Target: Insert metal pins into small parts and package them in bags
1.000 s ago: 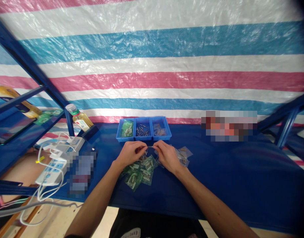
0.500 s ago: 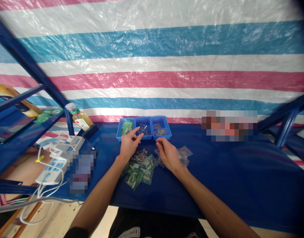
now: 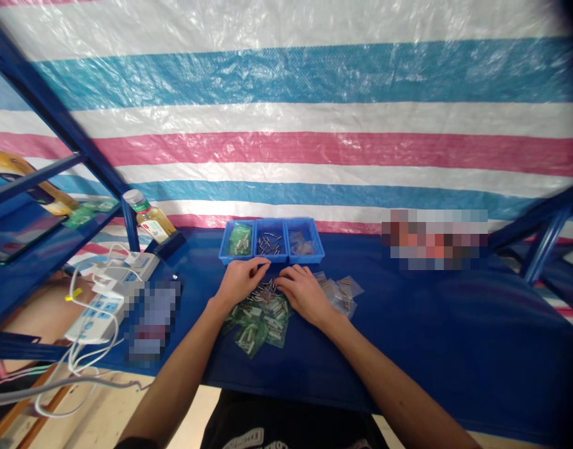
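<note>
Pins (image 3: pixel 262 292) — now between left hand (image 3: pixel 242 280), right hand (image 3: pixel 305 293)

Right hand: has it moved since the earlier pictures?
Yes: the right hand has shifted left, toward the middle of the blue tray.

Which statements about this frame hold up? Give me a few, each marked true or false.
The middle blue bin holds loose metal pins. True.
The left blue bin holds a clear bag. False: it holds a green bag.
The left hand and right hand lie either side of a small pile of pins. True.
The right hand is gripping the bottle. False: the bottle stands far left, away from both hands.
A white power strip lies left of the hands. True.
</note>
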### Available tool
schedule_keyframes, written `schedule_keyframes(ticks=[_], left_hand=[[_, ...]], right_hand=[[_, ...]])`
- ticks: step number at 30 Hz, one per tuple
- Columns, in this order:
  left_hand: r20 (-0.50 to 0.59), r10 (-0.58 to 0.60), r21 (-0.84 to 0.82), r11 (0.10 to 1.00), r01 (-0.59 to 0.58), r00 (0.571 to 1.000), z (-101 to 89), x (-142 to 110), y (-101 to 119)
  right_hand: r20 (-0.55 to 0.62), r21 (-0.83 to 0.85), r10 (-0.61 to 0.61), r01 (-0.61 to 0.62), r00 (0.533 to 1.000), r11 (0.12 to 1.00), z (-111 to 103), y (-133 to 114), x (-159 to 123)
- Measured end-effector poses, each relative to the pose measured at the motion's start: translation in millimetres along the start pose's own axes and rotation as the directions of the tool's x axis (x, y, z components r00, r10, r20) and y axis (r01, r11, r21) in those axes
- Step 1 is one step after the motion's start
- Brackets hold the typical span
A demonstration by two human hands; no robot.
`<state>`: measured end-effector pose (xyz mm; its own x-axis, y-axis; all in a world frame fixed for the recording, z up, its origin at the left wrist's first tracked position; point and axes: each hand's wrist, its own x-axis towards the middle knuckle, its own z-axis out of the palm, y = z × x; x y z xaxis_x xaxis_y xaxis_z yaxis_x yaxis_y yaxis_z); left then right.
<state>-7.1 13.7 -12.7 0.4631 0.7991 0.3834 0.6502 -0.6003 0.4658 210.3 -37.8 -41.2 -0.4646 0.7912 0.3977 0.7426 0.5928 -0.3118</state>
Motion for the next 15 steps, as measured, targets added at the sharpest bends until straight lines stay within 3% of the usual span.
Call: schedule_keyframes(ticks=[5, 15], left_hand=[[0.06, 0.036, -0.002, 0.999, -0.036, 0.998, 2.5, -0.8, 1.4], [0.069, 0.048, -0.016, 0.999, -0.047, 0.996, 2.2, -1.6, 4.7]], right_hand=[[0.014, -0.021, -0.01, 0.01, 1.0, 1.0, 3.1, 0.7, 2.4], [0.036, -0.047, -0.018, 0.02, 0.999, 0.999, 1.4, -0.3, 5.0]])
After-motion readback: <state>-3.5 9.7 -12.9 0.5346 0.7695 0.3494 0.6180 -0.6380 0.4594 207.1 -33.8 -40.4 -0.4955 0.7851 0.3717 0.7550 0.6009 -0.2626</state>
